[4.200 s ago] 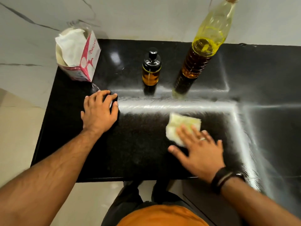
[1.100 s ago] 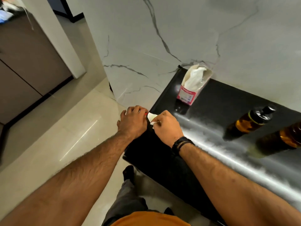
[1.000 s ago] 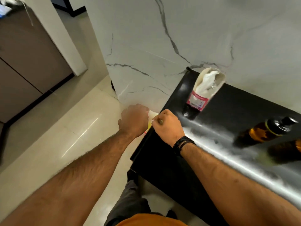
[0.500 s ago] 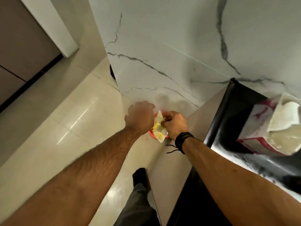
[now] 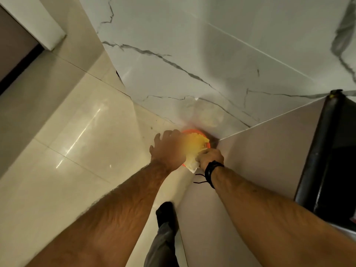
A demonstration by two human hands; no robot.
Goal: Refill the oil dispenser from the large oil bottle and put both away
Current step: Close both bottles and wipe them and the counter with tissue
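The oil dispenser and the large oil bottle are out of view. Both my hands reach down to a small orange bin (image 5: 193, 131) on the floor, in the corner by the marble wall. My right hand (image 5: 211, 157) pinches a crumpled, oil-yellowed tissue (image 5: 193, 151) at the bin's mouth. My left hand (image 5: 169, 149) hovers over the bin's left side, blurred, seen from the back with its fingers spread. The hands and the tissue hide most of the bin.
The black counter's end (image 5: 327, 151) shows at the right edge, above a beige cabinet side panel (image 5: 260, 160). Glossy cream floor tiles (image 5: 77, 141) spread to the left. My foot (image 5: 165, 211) stands close to the panel.
The view has swung from the counter down to the floor corner. Both hands have dropped lower, bringing the tissue to the orange bin; the tissue box has left the view.
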